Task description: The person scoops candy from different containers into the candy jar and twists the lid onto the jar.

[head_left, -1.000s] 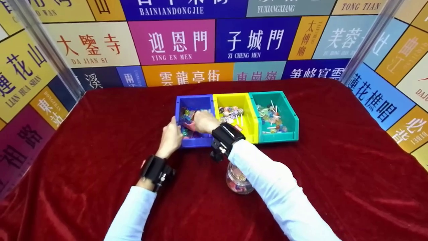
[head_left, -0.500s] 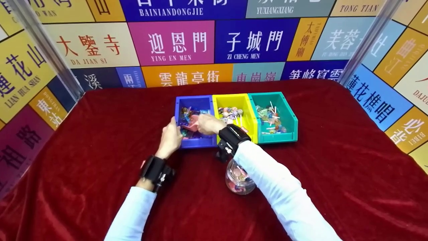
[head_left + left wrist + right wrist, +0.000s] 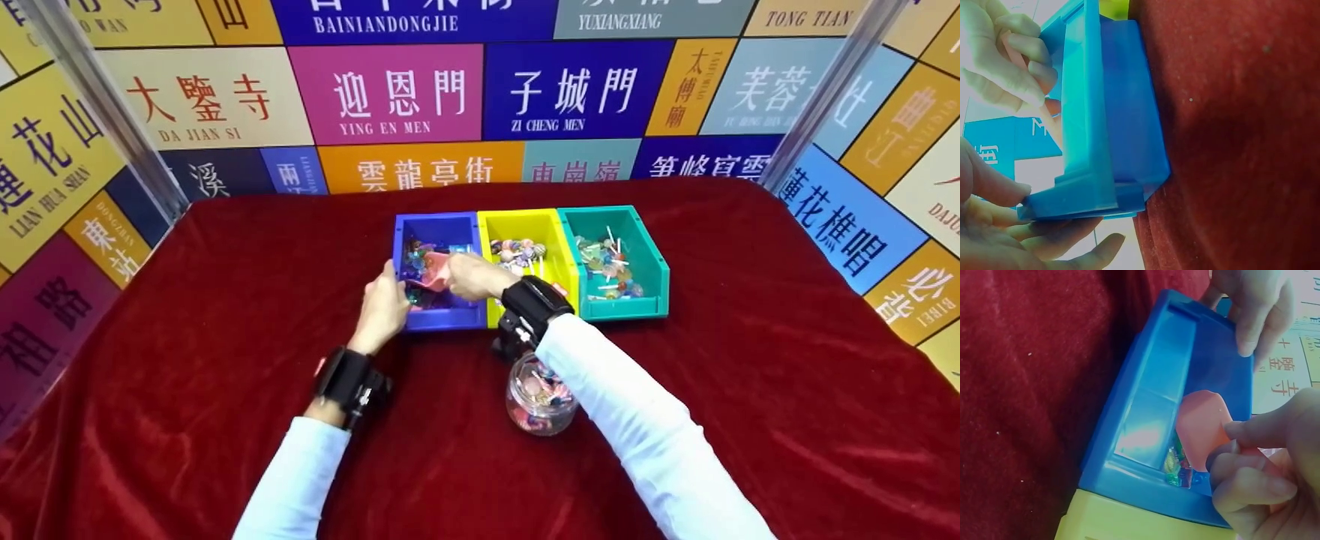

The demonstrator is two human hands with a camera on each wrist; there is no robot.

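In the head view, my right hand [image 3: 474, 277] grips a pink scoop [image 3: 435, 274] inside the blue bin [image 3: 448, 319]. The right wrist view shows thumb and curled fingers around its handle, and the scoop's head [image 3: 1203, 427] tilted against the bin's interior beside wrapped candies [image 3: 1172, 464]. My left hand [image 3: 382, 309] holds the blue bin by its left wall. Seen from the left wrist, the thumb lies at the rim while the other fingers reach along the outside. My right hand covers part of the candies.
A yellow bin [image 3: 525, 223] and a teal bin [image 3: 626, 306], both with lollipops, adjoin the blue one on the right. Below my right wrist a clear jar [image 3: 540, 412] with candies stands on the red cloth [image 3: 420, 465]. A printed panel [image 3: 386, 94] rises behind.
My right hand has drawn back slightly rightward and up with the scoop, so more of the scoop shows. More of the jar is visible. The left hand stays on the bin wall.
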